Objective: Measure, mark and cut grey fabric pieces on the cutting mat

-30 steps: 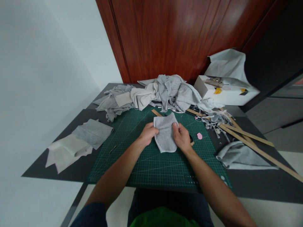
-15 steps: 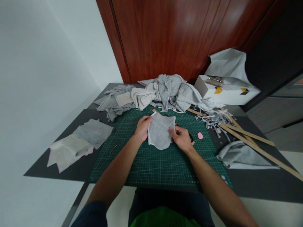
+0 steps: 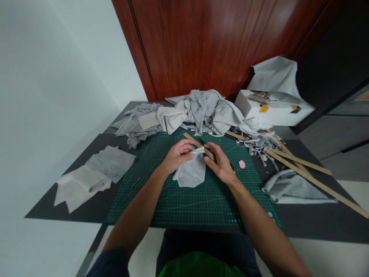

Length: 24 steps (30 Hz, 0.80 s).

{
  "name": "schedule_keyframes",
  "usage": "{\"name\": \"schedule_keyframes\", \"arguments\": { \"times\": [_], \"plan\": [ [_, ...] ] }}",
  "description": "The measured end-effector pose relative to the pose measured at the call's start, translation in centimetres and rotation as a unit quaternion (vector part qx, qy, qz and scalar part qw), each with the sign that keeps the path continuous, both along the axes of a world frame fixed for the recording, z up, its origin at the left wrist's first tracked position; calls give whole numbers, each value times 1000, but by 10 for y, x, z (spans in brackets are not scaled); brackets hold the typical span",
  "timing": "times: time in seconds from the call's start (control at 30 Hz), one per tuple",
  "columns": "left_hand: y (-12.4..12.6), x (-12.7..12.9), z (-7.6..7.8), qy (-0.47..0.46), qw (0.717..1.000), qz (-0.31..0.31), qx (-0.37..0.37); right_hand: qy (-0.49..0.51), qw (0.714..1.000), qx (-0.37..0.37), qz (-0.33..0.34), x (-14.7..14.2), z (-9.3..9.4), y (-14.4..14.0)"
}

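Dark red wooden panelling fills the background behind a dark grey worktop (image 3: 86,207), with a pale wall on the left; I look down at both my bare forearms reaching onto a green cutting mat (image 3: 187,200) marked with a grid. At far left on the worktop lie flat pieces of grey and off-white fabric (image 3: 92,173), well apart from my hands; behind the mat a tangled heap of grey cloth (image 3: 196,111) stretches along the back. My left hand (image 3: 177,156) rests on the mat with fingers curled, pinching the upper edge of a small grey fabric piece (image 3: 190,173); this piece lies near the middle of the mat, its rounded lower edge toward me, its top gathered up between my two hands. A wooden ruler (image 3: 198,145) runs diagonally just behind the piece, passing between my hands. My right hand (image 3: 220,163) sits just right of the fabric, fingers partly closed around a dark, slim object at the fabric's top edge; I cannot tell what that object is. Right of that hand a small pink scrap (image 3: 241,164) lies on the mat; farther right are fabric trimmings (image 3: 259,144), long wooden strips (image 3: 302,165) crossing each other, and a folded grey cloth (image 3: 291,188); a white box (image 3: 271,113) stands at the back right.
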<state>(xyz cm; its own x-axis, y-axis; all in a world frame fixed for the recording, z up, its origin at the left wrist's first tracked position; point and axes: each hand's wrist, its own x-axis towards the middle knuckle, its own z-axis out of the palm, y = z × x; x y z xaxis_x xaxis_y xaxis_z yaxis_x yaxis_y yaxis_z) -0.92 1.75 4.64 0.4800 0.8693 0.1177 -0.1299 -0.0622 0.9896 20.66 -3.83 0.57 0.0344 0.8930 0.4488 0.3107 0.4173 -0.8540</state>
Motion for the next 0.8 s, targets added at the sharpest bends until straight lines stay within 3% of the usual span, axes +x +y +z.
{"name": "schedule_keyframes", "arguments": {
  "times": [0.07, 0.13, 0.3, 0.43, 0.57, 0.8],
  "plan": [
    [-5, 3, 0, 12, 999, -35, 13, 35, 995, -39, 84, -3, -1, 0],
    [-7, 5, 0, 29, 998, -56, 19, 58, 989, -76, 112, -5, 0, 0],
    [-5, 10, -6, 72, 994, -75, 30, 78, 984, -132, 86, -11, 9, -4],
    [-6, 15, -10, 123, 989, -81, 35, 71, 988, -122, 70, -16, 15, -6],
    [-11, 14, -8, 191, 980, -52, 19, 79, 991, -112, 10, -18, 14, -5],
    [-15, 23, -9, 106, 991, -86, 17, 136, 985, -108, -15, -18, 9, -2]
  ]
}}
